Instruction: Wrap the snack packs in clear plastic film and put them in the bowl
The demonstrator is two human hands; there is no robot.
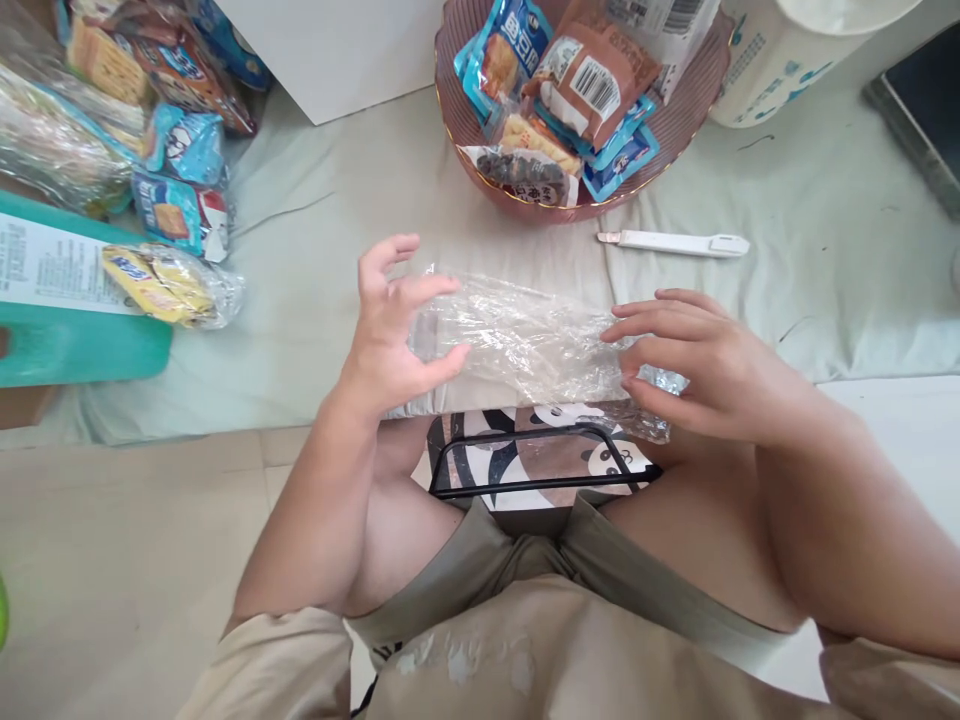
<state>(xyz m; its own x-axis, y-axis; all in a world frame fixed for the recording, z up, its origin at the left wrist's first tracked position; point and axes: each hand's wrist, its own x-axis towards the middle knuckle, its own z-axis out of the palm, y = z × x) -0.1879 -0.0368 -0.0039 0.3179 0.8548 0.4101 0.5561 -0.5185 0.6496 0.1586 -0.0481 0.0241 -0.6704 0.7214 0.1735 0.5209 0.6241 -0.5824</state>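
Observation:
A crumpled clear plastic bag [525, 335] lies near the front edge of the cloth-covered surface, between my hands. My left hand [397, 330] is at its left end, thumb and fingers spread apart with nothing gripped. At the bag's right end, my right hand [690, 360] has thumb and index fingertip together on the plastic, its other fingers stretched over it. A loose part of the bag hangs over the edge below that hand. Behind the bag lies a white utility knife [675, 243], touched by neither hand.
A pink ribbed bowl [480, 180] with packaged snacks stands at the back. More snack packs [180, 205] and a green box [90, 345] are on the left. A white tub [780, 70] and a dark object [922, 110] stand at back right. Below is a black frame [540, 488].

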